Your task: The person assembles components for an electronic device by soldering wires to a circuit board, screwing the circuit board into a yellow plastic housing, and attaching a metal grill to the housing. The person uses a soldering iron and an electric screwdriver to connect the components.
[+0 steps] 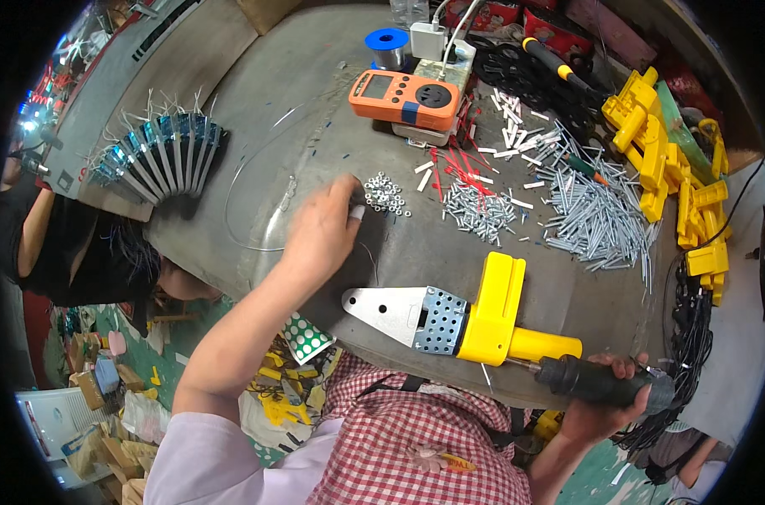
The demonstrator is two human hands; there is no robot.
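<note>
Motion blur softened the left hand (322,225), whose fingers were curled inward beside the small pile of nuts (386,195); whether they had pinched one could not be told. The right hand (611,406) was closed around the black driver (580,376), fingers wrapped over its barrel. The driver's bit pointed left, toward the near side of the yellow-handled tool (492,316); whether it sat in a screw was too small to tell.

That tool lay between the two hands on the dark worktop (315,84), its handle just beside the driver and its pale tapered plate (391,310) pointing left, nearer the person's body than the left hand was. Neither hand gripped it, so twist from the driver could have swung it round, and a slipping bit could have scored the plastic. It lay close to the worktop's near edge, where a hard nudge might have tipped it over. A careless sweep of the left hand might have scattered the nuts or mixed them with the short screws (479,212).

Farther out, long screws (597,227) were heaped on the right, below the yellow housings (652,160). An orange meter (409,97) sat beyond the nuts, and blue-topped parts (167,151) stood fanned at far left.
</note>
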